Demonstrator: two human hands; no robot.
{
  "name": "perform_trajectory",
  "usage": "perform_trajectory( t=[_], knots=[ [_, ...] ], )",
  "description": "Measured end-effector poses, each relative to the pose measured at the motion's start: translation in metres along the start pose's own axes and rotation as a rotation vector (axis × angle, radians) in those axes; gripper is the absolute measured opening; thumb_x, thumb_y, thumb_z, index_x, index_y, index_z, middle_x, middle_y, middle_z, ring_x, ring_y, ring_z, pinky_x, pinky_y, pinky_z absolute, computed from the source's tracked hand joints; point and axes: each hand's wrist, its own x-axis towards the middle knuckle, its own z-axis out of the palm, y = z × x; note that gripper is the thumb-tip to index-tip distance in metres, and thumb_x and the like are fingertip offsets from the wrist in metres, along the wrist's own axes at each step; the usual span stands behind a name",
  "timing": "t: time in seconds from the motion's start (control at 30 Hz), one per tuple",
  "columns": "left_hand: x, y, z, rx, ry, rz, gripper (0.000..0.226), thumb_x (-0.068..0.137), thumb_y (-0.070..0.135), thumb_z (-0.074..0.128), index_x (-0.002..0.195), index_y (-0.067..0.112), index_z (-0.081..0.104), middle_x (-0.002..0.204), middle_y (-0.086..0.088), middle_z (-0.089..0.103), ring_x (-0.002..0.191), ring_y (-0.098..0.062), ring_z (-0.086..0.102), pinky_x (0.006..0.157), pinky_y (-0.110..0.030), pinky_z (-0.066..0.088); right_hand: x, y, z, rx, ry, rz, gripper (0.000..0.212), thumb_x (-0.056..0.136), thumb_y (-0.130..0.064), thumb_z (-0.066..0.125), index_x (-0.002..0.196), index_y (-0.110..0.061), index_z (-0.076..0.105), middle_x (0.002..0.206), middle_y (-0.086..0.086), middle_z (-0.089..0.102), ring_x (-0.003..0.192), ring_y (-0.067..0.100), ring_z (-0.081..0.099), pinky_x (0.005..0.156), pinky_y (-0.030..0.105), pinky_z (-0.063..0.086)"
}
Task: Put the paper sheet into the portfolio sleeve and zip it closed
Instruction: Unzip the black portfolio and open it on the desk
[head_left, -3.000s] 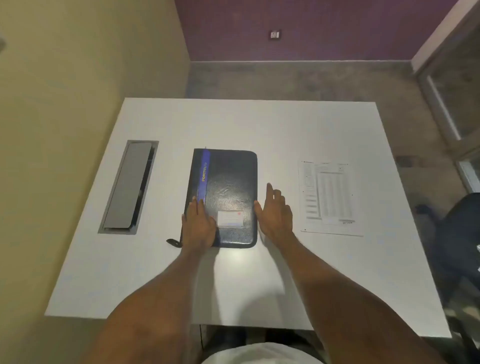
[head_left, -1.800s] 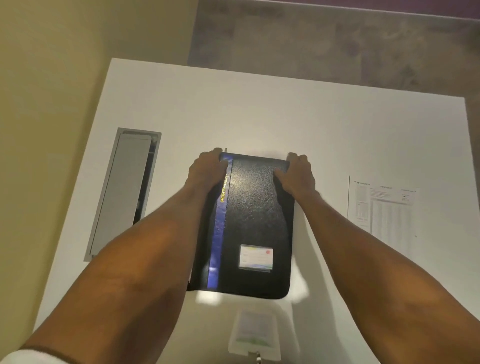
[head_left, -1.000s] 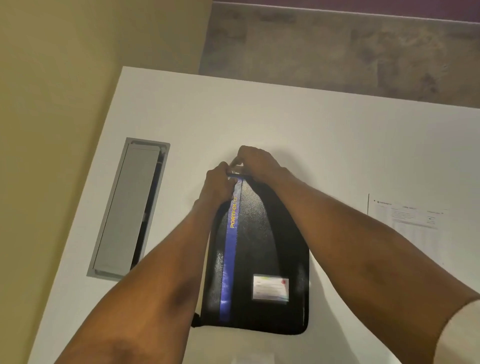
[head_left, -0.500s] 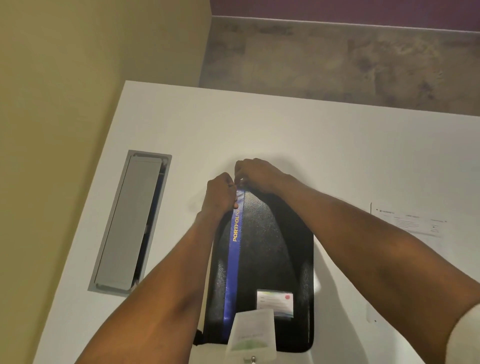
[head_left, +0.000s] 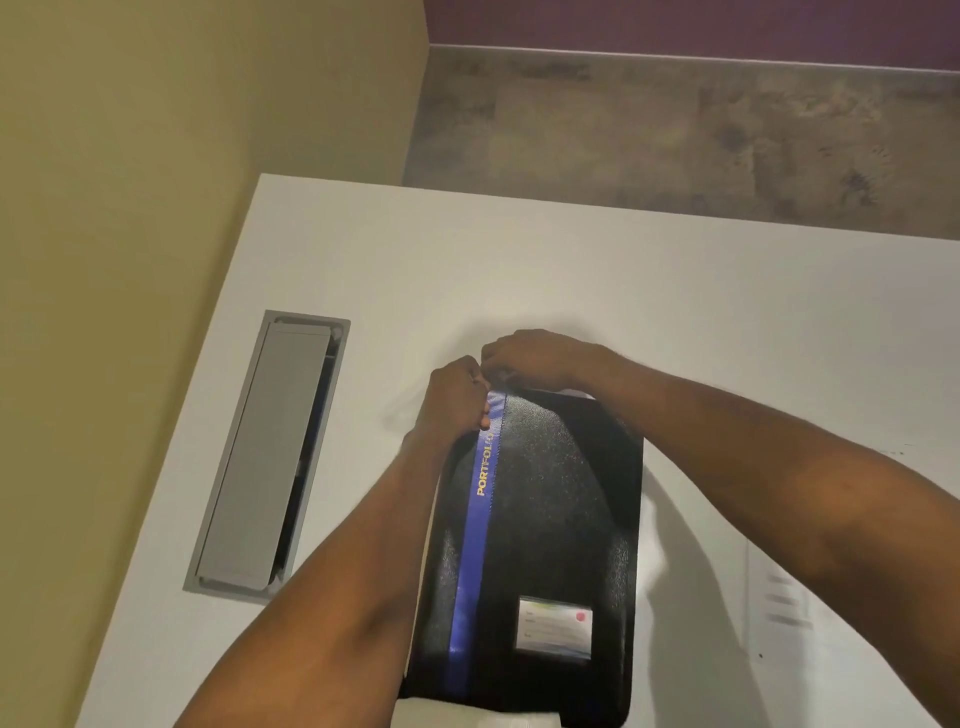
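Head view, starting at the near edge of the white table (head_left: 571, 270): the black portfolio (head_left: 550, 519) lies flat with its long side running away from the person. Its near end sits at the near edge, and a clear label pocket (head_left: 555, 626) shows on its cover. A blue stripe (head_left: 470, 571) runs the length of its left side.

Toward the right edge of the table, beside the portfolio and apart from it, lies the paper sheet (head_left: 779, 608). It is blurred and partly hidden under the right forearm.

Both hands meet at the portfolio's far left corner. The left hand (head_left: 457, 400) has its fingers curled tight around the corner at the top of the stripe. The right hand (head_left: 540, 361) reaches across the far edge with its fingertips pinched together on something small there. That is probably the zip pull, though the fingers hide it and I cannot tell for certain.

Near the left edge of the table, a grey cable hatch (head_left: 270, 452) is set into the surface. Beyond the far edge are the mottled floor (head_left: 675, 130) and the walls.

As a judgement, the task is at its very start. The cover looks shut and the sheet lies outside it, so the step in hand is likely opening the zip. Running the zip round, opening the cover, sliding the sheet into the sleeve and zipping shut all remain.
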Motion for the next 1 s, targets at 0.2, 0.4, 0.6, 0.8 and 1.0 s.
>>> perform_trajectory(
  t=[0.2,0.4,0.6,0.8,1.0],
  knots=[
    [0.003,0.0,-0.003,0.011,0.038,0.004,0.012,0.104,0.006,0.049,0.101,0.001,0.06,0.09,-0.025,0.075,0.059,-0.025,0.067,0.044,-0.017,0.051,-0.012,0.001,0.008,-0.102,0.132,0.002,0.02,0.093,-0.02,0.055,0.095,-0.016,0.074,0.103,-0.001,0.068,0.088,0.024,0.061,0.068,0.028,0.037],
    [0.004,-0.003,-0.008,0.001,0.047,-0.008,0.015,0.102,0.006,0.049,0.099,-0.002,0.06,0.089,-0.024,0.075,0.062,-0.025,0.068,0.054,-0.022,0.055,-0.029,0.017,0.024,0.071,0.147,0.169,0.017,0.096,-0.026,0.061,0.103,-0.026,0.076,0.095,-0.014,0.062,0.097,0.013,0.061,0.069,0.016,0.038],
    [0.004,-0.01,-0.015,-0.072,0.084,-0.06,0.019,0.098,0.001,0.043,0.103,-0.006,0.06,0.09,-0.026,0.074,0.063,-0.027,0.067,0.058,-0.03,0.054,-0.085,0.035,0.02,0.079,0.132,0.241,0.013,0.096,-0.036,0.065,0.096,-0.033,0.078,0.114,-0.012,0.068,0.1,0.012,0.061,0.082,0.032,0.049],
    [0.007,-0.011,-0.009,-0.096,0.13,-0.094,0.018,0.095,-0.002,0.043,0.101,-0.007,0.06,0.078,-0.019,0.069,0.056,-0.024,0.066,0.052,-0.028,0.054,-0.157,0.03,0.052,0.069,0.316,0.535,0.015,0.094,-0.025,0.072,0.106,-0.028,0.081,0.108,-0.004,0.072,0.096,0.023,0.067,0.072,0.031,0.047],
    [-0.002,-0.005,0.004,0.154,0.231,-0.041,0.019,0.093,0.0,0.041,0.094,0.005,0.059,0.098,-0.018,0.069,0.085,-0.039,0.07,0.075,-0.045,0.057,-0.187,-0.024,0.108,0.315,0.557,0.831,0.012,0.099,-0.028,0.067,0.104,-0.028,0.078,0.099,-0.011,0.067,0.084,0.013,0.067,0.068,0.024,0.039]
  ],
)
